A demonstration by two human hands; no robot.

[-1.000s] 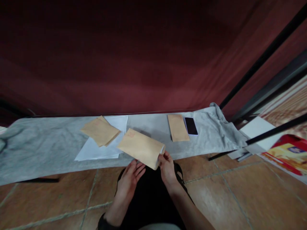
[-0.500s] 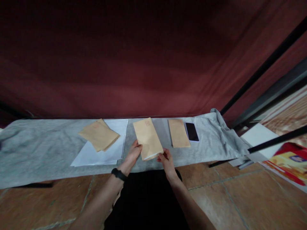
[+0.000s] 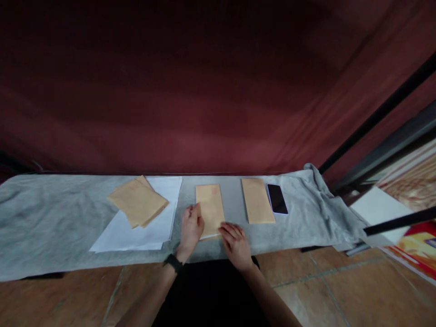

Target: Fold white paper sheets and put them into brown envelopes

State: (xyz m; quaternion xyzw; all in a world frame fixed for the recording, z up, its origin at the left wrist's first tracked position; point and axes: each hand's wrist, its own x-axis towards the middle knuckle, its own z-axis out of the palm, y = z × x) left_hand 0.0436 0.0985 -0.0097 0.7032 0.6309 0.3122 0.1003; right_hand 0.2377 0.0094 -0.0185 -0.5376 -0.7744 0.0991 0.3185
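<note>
A tan paper envelope [image 3: 210, 206] lies on the grey cloth in front of me, with small reddish print near its top. At its near end shows a thin white strip, perhaps paper inside the opening. My left hand [image 3: 191, 228] has curled fingers closed on the envelope's left edge. Across the near right corner rests my right hand [image 3: 235, 243], its fingers stretched out and touching the envelope; its thumb is hard to make out. To the right is another tan envelope [image 3: 258, 202], lying flat, possibly on others.
Several tan envelopes [image 3: 138, 202] lie fanned on white paper sheets [image 3: 129, 238] at left. A phone [image 3: 277, 199] lies beside the right-hand envelope. Grey cloth [image 3: 61, 218] covers the narrow table before a dark red wall. Black bars [image 3: 402, 222] and a white box [image 3: 379, 211] stand at right.
The envelope in the middle has come down onto the cloth and turned straighter. My right hand has gone from pinching its near corner to lying over it with fingers extended.
</note>
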